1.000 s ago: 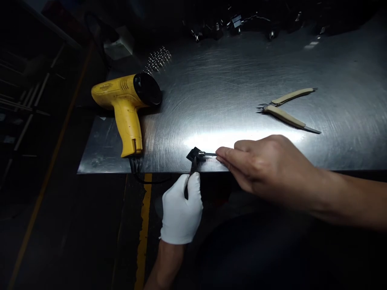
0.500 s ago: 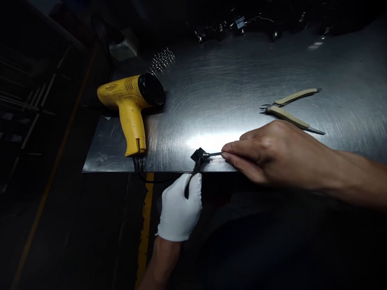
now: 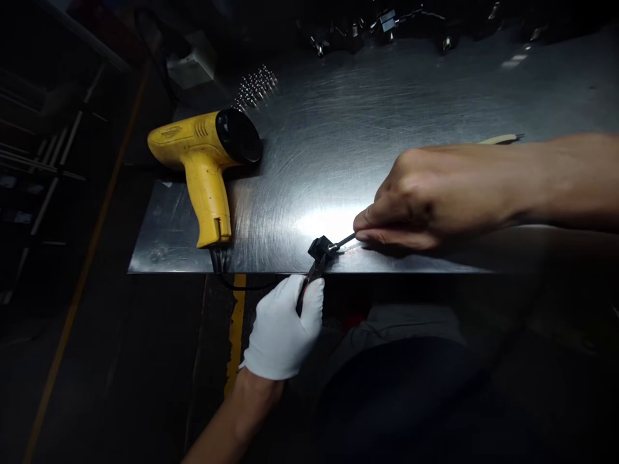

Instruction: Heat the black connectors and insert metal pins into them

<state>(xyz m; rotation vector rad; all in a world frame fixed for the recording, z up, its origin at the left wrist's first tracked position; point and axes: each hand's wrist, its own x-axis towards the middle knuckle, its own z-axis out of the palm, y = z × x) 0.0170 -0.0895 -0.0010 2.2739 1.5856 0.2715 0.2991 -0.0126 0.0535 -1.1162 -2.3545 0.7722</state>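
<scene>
My left hand point(image 3: 286, 327), in a white glove, is closed round the handles of pliers point(image 3: 313, 276) at the table's front edge. The jaws of the pliers meet a small black block point(image 3: 320, 248), whose exact kind I cannot make out. From the block's right side a silvery fitting leads into a thin dark cable point(image 3: 346, 240). Bare and pinched, my right hand point(image 3: 416, 203) holds this cable between thumb and forefinger. Behind the right wrist, one cream handle of the cutting pliers point(image 3: 500, 139) shows; the rest of that tool is hidden.
A yellow heat gun point(image 3: 206, 167) lies at the left of the scratched metal table point(image 3: 314, 129), its cord hanging over the front edge. Several small metal pins point(image 3: 255, 87) stand behind it, near a pale box point(image 3: 192, 64). Dark parts with shiny ends point(image 3: 387, 20) line the back.
My right hand has moved up and back, so the cable now slants upward and the cutting pliers are mostly covered. The black block has tilted slightly in the pliers.
</scene>
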